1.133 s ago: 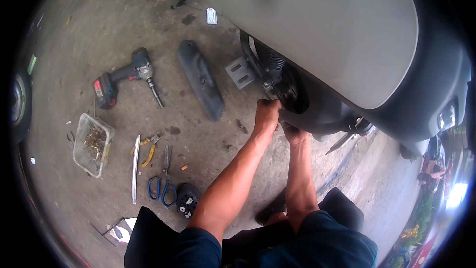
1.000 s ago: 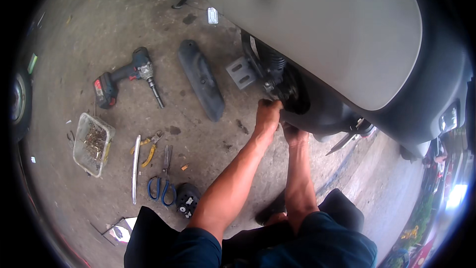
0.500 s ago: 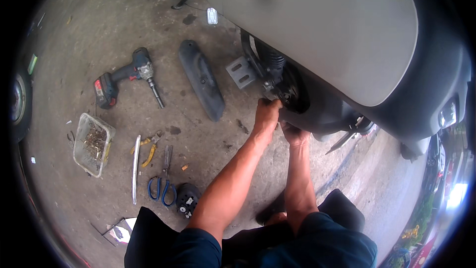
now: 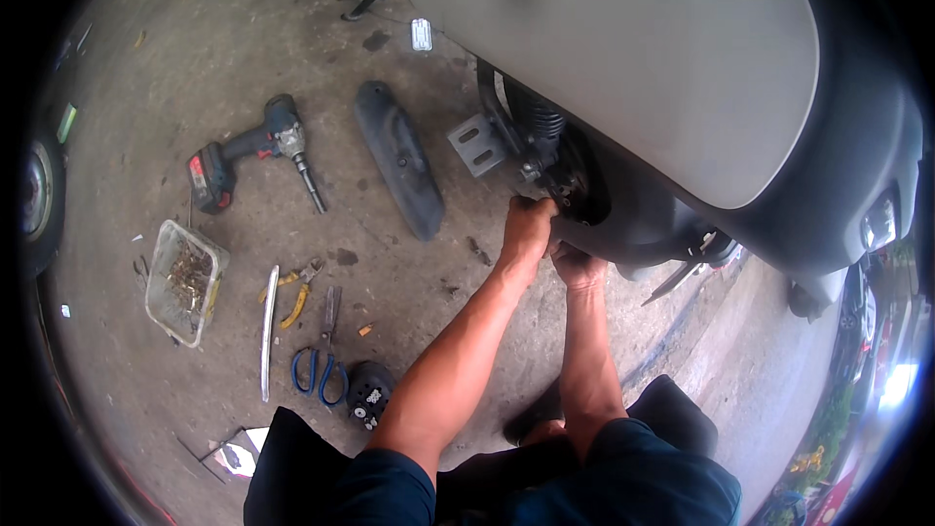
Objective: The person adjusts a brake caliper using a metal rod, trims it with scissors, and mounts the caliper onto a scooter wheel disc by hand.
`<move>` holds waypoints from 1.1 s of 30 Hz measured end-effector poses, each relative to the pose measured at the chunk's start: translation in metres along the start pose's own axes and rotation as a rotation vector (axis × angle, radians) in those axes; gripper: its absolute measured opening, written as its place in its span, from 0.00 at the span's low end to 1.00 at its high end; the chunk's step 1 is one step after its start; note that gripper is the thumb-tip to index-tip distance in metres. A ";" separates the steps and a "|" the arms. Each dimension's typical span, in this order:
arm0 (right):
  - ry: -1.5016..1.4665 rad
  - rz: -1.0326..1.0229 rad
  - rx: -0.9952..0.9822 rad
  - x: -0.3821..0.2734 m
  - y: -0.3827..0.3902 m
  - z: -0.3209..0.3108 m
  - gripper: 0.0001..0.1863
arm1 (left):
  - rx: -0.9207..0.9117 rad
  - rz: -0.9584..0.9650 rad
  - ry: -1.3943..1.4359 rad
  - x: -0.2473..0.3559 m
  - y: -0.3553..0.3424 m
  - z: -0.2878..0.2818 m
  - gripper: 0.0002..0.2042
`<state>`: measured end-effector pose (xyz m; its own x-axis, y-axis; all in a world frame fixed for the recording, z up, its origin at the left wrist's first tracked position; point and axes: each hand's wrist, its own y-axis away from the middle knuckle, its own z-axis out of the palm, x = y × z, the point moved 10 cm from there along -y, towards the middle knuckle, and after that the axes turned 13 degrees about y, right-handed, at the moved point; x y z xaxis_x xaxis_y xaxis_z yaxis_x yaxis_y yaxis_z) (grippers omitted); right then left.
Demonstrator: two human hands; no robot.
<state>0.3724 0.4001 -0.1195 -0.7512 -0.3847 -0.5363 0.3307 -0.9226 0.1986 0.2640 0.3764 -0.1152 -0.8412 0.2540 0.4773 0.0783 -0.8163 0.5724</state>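
Note:
At the lower part of a scooter with a grey body panel (image 4: 633, 68), my left hand (image 4: 529, 226) is closed at the edge of the dark plastic housing (image 4: 633, 219), below a black spring (image 4: 545, 117) and wheel area. Just right of it and lower, my right hand (image 4: 579, 268) is curled under that housing. What both hold is hidden behind my fingers and the plastic. A slotted metal bracket (image 4: 477, 144) sits above my left hand. To its left a long black plastic cover (image 4: 397, 158) lies on the concrete floor.
On the floor are a cordless impact driver (image 4: 243, 151), a plastic tub of small hardware (image 4: 185, 282), yellow-handled pliers (image 4: 295, 307), blue-handled shears (image 4: 321, 370), a metal strip (image 4: 268, 331) and a black clog (image 4: 368, 394). A wheel (image 4: 39, 205) stands at far left; vehicles (image 4: 857, 312) show at right.
My hands stay at the same place under the scooter with only slight finger movement. The view has shifted very slightly; nothing else has visibly moved near them.

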 end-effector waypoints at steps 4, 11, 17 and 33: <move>0.022 0.005 0.021 -0.001 -0.001 -0.006 0.28 | -0.017 -0.014 -0.024 -0.004 -0.002 0.002 0.18; 0.083 -0.072 0.119 0.007 0.002 -0.043 0.26 | -0.012 0.030 -0.087 -0.016 -0.019 -0.004 0.12; -0.092 0.061 0.145 0.063 0.031 -0.040 0.27 | -0.196 0.060 -1.002 0.054 0.000 -0.003 0.31; 0.787 0.245 -0.125 0.195 0.068 0.104 0.36 | 0.022 0.203 -0.520 0.137 0.124 -0.178 0.31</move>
<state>0.1893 0.2599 -0.1255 -0.0465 -0.3993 -0.9157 0.5286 -0.7876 0.3166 0.0637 0.2174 -0.0972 -0.4339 0.3198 0.8423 0.2268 -0.8660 0.4456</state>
